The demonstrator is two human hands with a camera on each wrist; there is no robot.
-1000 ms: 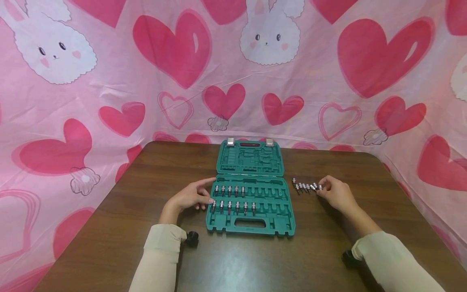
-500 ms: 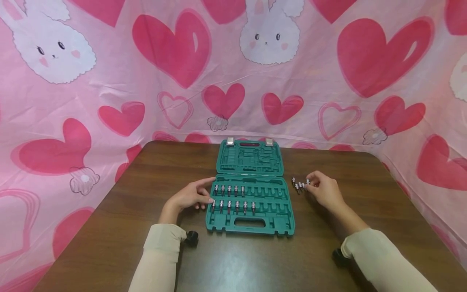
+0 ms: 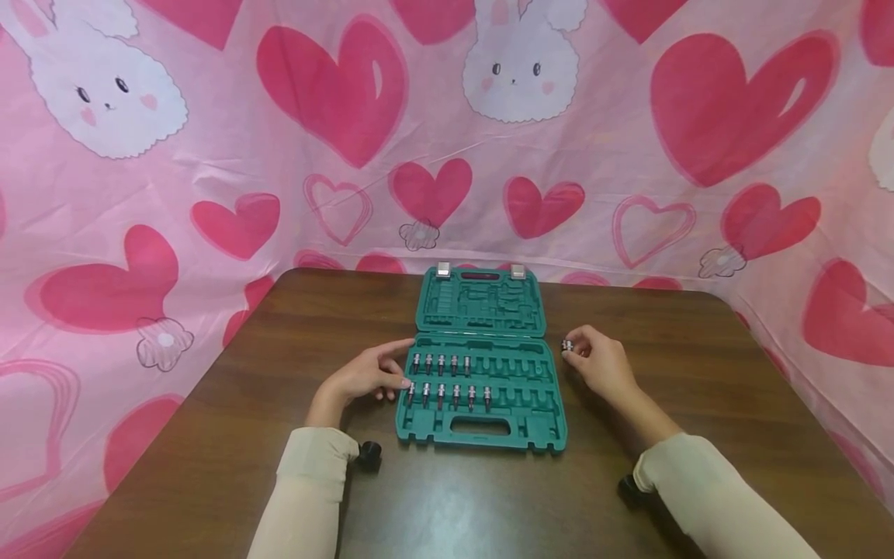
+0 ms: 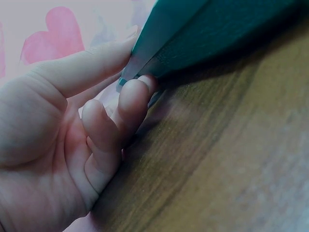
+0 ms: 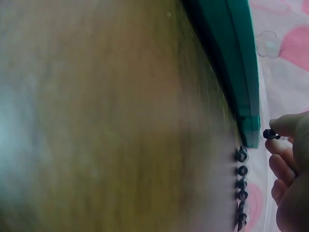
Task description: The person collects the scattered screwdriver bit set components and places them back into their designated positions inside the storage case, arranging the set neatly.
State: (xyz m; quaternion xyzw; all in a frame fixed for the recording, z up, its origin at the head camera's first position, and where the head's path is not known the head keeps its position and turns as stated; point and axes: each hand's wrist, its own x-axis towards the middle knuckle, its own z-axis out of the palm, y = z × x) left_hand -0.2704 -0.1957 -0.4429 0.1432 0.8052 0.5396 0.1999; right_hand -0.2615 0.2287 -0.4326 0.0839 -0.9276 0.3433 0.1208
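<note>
A green tool case (image 3: 482,432) lies unfolded on the table. Two rows of silver bit sockets (image 3: 455,394) with dark tips fill the left part of its near half; the slots to their right are bare. My left hand (image 3: 363,376) holds the case's left edge, thumb on top and other fingers against the side, as the left wrist view (image 4: 96,125) shows from below. Just right of the case, my right hand (image 3: 604,365) pinches a bit socket (image 5: 270,134) between thumb and finger. Loose bit sockets (image 5: 242,183) stand in a line on the table, mostly hidden behind this hand in the head view.
The case's lid half (image 3: 480,303), with two metal latches, lies flat at the back. Brown wooden table (image 3: 447,497) surrounds the case. A pink heart-and-rabbit cloth (image 3: 342,93) hangs behind and at both sides.
My right hand has moved left along the line of loose bit sockets, toward the case, and covers more of them. My left hand has stayed on the case edge.
</note>
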